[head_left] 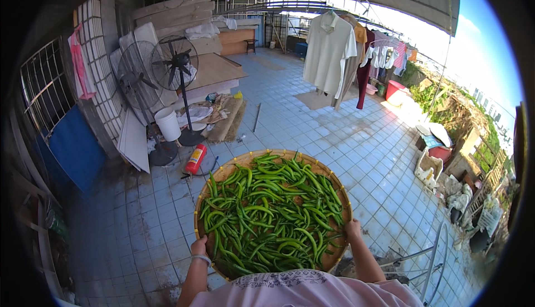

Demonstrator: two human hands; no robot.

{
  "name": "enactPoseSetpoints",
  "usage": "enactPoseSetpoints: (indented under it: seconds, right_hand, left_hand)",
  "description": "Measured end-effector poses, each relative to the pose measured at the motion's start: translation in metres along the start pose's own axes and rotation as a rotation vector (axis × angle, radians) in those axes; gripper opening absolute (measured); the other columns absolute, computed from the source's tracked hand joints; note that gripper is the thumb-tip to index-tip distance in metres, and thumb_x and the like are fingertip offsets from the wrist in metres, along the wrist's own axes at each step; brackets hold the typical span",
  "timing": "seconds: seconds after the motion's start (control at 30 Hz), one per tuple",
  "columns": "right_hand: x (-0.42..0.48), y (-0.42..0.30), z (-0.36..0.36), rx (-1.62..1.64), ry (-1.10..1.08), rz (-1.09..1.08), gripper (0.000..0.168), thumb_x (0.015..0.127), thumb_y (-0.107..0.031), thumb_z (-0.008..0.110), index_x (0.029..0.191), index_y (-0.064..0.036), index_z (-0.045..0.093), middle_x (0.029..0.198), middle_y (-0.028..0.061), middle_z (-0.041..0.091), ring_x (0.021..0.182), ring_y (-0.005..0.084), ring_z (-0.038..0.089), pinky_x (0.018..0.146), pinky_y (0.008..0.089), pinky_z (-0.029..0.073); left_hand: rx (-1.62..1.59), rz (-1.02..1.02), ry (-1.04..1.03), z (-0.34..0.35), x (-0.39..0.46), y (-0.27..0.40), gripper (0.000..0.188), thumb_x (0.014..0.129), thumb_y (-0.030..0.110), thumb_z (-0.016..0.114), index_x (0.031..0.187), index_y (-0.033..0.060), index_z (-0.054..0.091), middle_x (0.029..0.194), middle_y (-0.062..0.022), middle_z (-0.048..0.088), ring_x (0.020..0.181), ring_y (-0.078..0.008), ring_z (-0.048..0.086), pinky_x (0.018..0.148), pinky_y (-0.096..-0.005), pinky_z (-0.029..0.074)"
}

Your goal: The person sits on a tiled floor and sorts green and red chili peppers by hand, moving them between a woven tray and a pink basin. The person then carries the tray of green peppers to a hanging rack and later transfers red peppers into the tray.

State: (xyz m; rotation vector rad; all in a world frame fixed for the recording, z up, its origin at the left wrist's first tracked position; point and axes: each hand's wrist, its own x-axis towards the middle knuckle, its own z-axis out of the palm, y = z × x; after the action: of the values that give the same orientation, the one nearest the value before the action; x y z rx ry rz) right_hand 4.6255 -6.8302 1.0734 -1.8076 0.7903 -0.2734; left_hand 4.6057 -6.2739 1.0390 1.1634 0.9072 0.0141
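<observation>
A round woven bamboo tray (253, 154) with yellow bindings along its rim is held in front of my body. Long green chili peppers (271, 211) lie spread over nearly all of it, with bits of the brown weave showing between them. My left hand (199, 248), a pale band on its wrist, grips the rim at the lower left. At the right side my right hand (353, 228) grips the rim too. The fingers under the tray are hidden. The tray's near edge is partly covered by the front of a pink shirt (301, 290).
A red fire extinguisher (195, 159) lies on the tiled floor (384, 160) just beyond the tray. Two pedestal fans (181, 62) and a white bucket (167, 124) stand at the left. Clothes (329, 52) hang ahead on the right. A metal frame (432, 261) lies at the lower right.
</observation>
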Motion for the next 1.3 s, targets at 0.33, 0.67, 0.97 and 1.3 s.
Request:
enactPoseSetpoints:
  seconds: [0.33, 0.67, 0.97, 1.3]
  right_hand:
    - [0.168, -0.112, 0.175, 0.116, 0.039, 0.154, 0.03, 0.07, -0.002, 0.04, 0.093, -0.001, 0.058, 0.068, 0.0077, 0.05, 0.056, 0.019, 0.047, 0.048, 0.0349, 0.037]
    - [0.341, -0.195, 0.305, 0.308, 0.151, 0.196, 0.032, 0.07, -0.002, 0.041, 0.097, 0.0, 0.058, 0.071, 0.0077, 0.053, 0.055, 0.0179, 0.049, 0.047, 0.032, 0.039]
    - [0.664, -0.266, 0.375, 0.354, 0.141, 0.135, 0.028, 0.08, -0.014, 0.054, 0.103, 0.003, 0.057, 0.082, 0.0147, 0.059, 0.065, 0.0235, 0.057, 0.059, 0.0382, 0.051]
    - [0.955, -0.54, 0.573, 0.079, -0.044, 0.031, 0.029, 0.084, -0.011, 0.048, 0.105, 0.008, 0.057, 0.093, 0.0215, 0.061, 0.08, 0.0269, 0.061, 0.059, 0.0408, 0.05]
  left_hand:
    - [0.131, 0.043, -0.069, 0.199, 0.235, 0.153, 0.043, 0.084, 0.031, 0.068, 0.106, -0.0054, 0.061, 0.098, -0.0117, 0.06, 0.089, -0.0202, 0.055, 0.077, -0.039, 0.041]
    - [0.022, -0.008, -0.227, 0.434, 0.445, 0.282, 0.034, 0.08, 0.024, 0.072, 0.094, -0.0049, 0.063, 0.087, -0.0105, 0.063, 0.075, -0.0192, 0.055, 0.07, -0.0361, 0.043]
    - [-0.06, -0.111, -0.306, 0.703, 0.587, 0.368, 0.028, 0.085, 0.011, 0.065, 0.103, -0.0094, 0.058, 0.094, -0.0156, 0.065, 0.077, -0.0258, 0.065, 0.067, -0.0387, 0.052]
    - [-0.196, -0.006, -0.382, 0.838, 0.766, 0.583, 0.023, 0.086, 0.01, 0.06, 0.105, -0.0025, 0.058, 0.101, -0.0135, 0.065, 0.086, -0.0286, 0.064, 0.078, -0.0398, 0.052]
